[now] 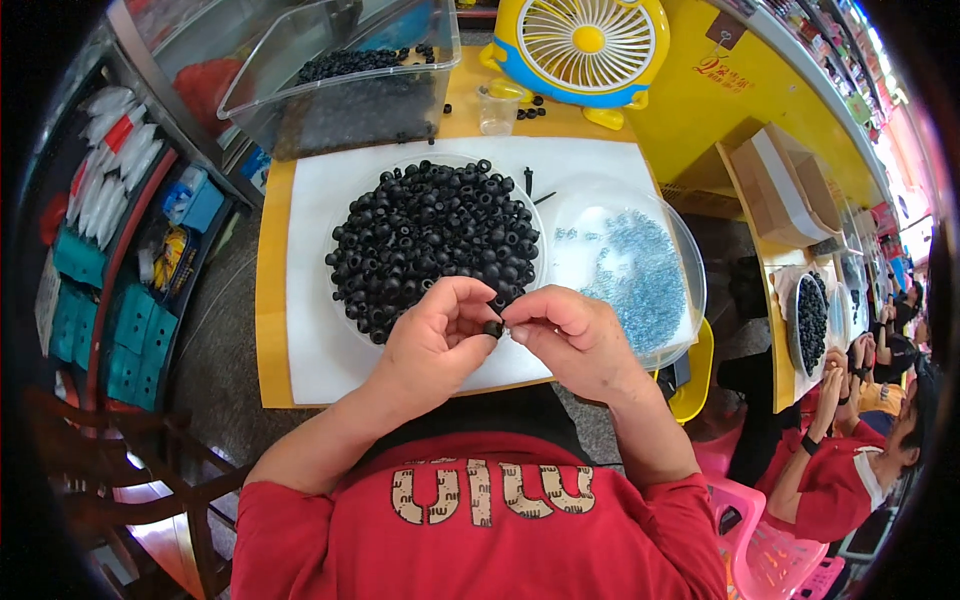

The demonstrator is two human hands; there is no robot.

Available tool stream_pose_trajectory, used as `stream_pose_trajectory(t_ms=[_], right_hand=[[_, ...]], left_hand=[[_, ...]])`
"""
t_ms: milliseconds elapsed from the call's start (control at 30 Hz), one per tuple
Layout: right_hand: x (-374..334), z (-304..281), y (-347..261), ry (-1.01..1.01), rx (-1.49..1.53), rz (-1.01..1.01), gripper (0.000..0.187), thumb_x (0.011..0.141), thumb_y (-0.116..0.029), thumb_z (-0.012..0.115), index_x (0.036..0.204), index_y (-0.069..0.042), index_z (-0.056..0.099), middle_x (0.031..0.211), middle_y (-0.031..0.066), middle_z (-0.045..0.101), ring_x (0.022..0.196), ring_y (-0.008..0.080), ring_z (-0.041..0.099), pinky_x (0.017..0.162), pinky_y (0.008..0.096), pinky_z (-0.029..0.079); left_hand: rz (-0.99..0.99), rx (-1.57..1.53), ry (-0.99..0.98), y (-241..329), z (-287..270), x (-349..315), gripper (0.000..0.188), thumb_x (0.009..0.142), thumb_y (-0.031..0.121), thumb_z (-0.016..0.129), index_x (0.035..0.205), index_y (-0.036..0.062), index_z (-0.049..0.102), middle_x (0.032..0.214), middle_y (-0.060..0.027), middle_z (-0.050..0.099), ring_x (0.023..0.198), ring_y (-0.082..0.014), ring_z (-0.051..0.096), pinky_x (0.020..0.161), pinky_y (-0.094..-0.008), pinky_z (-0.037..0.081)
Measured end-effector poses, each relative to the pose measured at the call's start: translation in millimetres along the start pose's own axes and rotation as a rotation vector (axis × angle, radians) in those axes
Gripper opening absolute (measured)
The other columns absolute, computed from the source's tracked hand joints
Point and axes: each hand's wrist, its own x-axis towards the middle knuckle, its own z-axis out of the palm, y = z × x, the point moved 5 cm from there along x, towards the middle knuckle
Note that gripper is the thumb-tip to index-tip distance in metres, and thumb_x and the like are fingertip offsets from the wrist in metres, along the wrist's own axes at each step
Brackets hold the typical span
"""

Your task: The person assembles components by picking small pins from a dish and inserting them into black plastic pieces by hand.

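Note:
My left hand [432, 338] is closed, with a small black round part [492, 328] between thumb and fingers. Right beside it, my right hand [578, 338] pinches with thumb and forefinger; what lies in the pinch is too small to make out. The two hands meet at the near edge of a heap of black round hollow parts [430, 235], which fills a clear round tray [543, 250]. To the right, many tiny bluish, shiny pieces [640, 285] are spread in a second clear round tray [703, 290].
A large clear bin [345, 115] with more black parts stands at the back left, next to a small clear cup [498, 112]. Behind is a yellow and blue fan [585, 50]. A yellow bin [697, 385] sits below the table's right edge. Another person [835, 470] works at the right.

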Motion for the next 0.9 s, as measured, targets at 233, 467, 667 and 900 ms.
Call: stream_pose_trajectory(t_ms=[233,467,667,900], right_hand=[[-1.9,10.2,9.6,-0.077,0.094,0.031,0.014,0.075,-0.002,0.057,0.089,-0.003,0.056,0.084,0.0087,0.058,0.075,0.0177,0.058,0.065,0.0268,0.047],[-11.0,24.6,22.1,-0.015,0.338,0.201,0.012,0.076,-0.003,0.059,0.085,-0.001,0.052,0.078,0.0024,0.056,0.072,0.0073,0.053,0.061,0.0211,0.044],[0.4,16.9,29.7,0.0,0.409,0.255,0.012,0.075,-0.003,0.059,0.085,-0.001,0.053,0.076,0.0028,0.056,0.069,0.0074,0.052,0.06,0.0209,0.043],[58.3,33.1,-4.5,-0.035,-0.272,-0.156,0.011,0.074,-0.005,0.057,0.084,-0.002,0.057,0.079,0.0111,0.057,0.07,0.025,0.058,0.061,0.029,0.046]], left_hand=[[0.043,0.016,0.009,1.0,4.9,-6.7,0.032,0.073,-0.005,0.052,0.103,0.0022,0.044,0.093,-0.0074,0.054,0.084,-0.0103,0.054,0.074,-0.0229,0.045],[-0.002,-0.178,-0.063,-5.3,7.1,-12.3,0.029,0.074,-0.005,0.051,0.101,0.0025,0.044,0.09,-0.0038,0.051,0.083,-0.0088,0.052,0.074,-0.0223,0.044],[-0.045,-0.095,-0.101,-10.2,-13.8,-29.5,0.023,0.076,-0.005,0.053,0.097,0.0014,0.049,0.092,-0.0051,0.051,0.084,-0.0095,0.053,0.071,-0.0236,0.047],[-0.153,-0.107,-0.135,-20.7,-41.5,-46.1,0.01,0.075,0.003,0.057,0.084,0.0014,0.055,0.082,-0.0015,0.054,0.074,-0.0067,0.053,0.065,-0.0197,0.044]])
